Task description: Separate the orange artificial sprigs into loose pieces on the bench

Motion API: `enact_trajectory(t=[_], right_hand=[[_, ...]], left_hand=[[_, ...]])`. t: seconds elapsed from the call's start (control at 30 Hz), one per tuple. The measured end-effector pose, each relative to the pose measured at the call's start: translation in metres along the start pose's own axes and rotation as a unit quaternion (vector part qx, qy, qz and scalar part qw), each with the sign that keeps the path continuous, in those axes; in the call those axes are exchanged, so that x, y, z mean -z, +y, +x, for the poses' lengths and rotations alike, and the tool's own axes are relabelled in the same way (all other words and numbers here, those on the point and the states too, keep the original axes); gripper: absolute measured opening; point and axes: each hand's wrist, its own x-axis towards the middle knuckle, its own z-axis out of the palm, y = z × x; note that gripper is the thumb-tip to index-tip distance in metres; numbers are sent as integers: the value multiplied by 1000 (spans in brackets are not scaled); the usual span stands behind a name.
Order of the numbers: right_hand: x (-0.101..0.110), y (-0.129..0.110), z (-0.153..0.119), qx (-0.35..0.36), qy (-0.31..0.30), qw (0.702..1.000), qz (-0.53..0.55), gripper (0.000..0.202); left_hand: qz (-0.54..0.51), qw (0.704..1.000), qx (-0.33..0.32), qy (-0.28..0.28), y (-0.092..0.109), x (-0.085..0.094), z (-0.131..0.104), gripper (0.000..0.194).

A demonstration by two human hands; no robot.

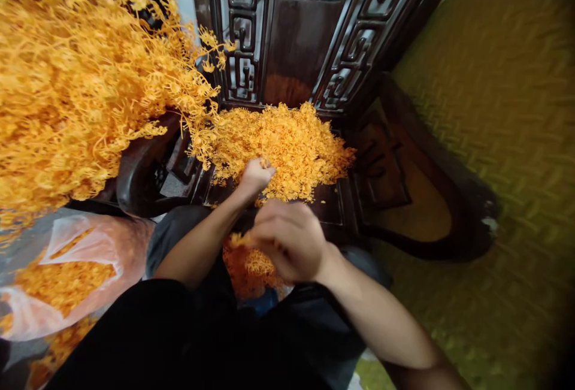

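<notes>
A heap of frilly orange artificial-looking flower sprigs [291,144] lies on the dark wooden chair seat [330,205]. At the heap's front edge my left hand [257,175] is closed, with a bit of orange showing at its fingers; most of what it grips is hidden. Nearer to me, my right hand [291,237] is lifted with curled fingers, smeared by motion. A small orange flower piece [241,239] shows at its fingertips. Below, between my knees, sits a container or bag with more orange pieces [259,263]; its shape is partly covered by my right hand.
A large mass of orange sprigs [81,84] hangs over the left armrest [139,168]. On the floor at left lies a plastic bag [119,246] holding orange pieces. A carved chair back [300,48] rises behind the heap; a curved right armrest [431,198] stands beside a yellow-green textured surface [507,108].
</notes>
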Motion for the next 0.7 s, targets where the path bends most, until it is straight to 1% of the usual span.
enact_trajectory(t=[0.03,0.07,0.1,0.13,0.17,0.2,0.27,0.33,0.4,0.43,0.5,0.6,0.63,0.7], right_hand=[[2,-5,2,13,2,1000,20,17],[6,-6,3,5,14,1000,23,16],[12,-5,4,-22,33,999,17,13],[21,0,4,-63,58,996,14,10],[31,8,4,-110,90,990,20,10],[42,16,2,-156,129,979,34,15],[65,35,-3,-225,207,950,71,26],[83,52,-9,-257,270,922,102,38],[94,66,-14,-282,304,900,136,43],[98,73,-16,-303,311,887,157,41],[101,86,-19,-355,307,859,204,34],[101,105,-22,-432,287,817,251,35],[99,111,-23,-452,285,805,259,32],[96,122,-25,-485,284,781,271,27]], left_hand=[[-27,1000,5,0,4,1,-2,36],[-64,998,10,-16,9,2,-5,33],[-104,993,17,-50,15,3,-8,29],[-143,985,28,-96,22,5,-13,24],[-173,973,39,-147,29,7,-18,23],[-191,961,48,-194,35,10,-22,28],[-208,940,61,-265,45,15,-30,39],[-217,927,56,-302,51,19,-35,43],[-216,922,44,-318,54,21,-38,45],[-208,922,38,-325,54,21,-38,46],[-180,923,25,-338,55,21,-41,49],[-111,929,2,-353,59,20,-48,49],[-80,933,-7,-351,60,21,-51,48],[-13,948,-44,-314,64,24,-58,40]])
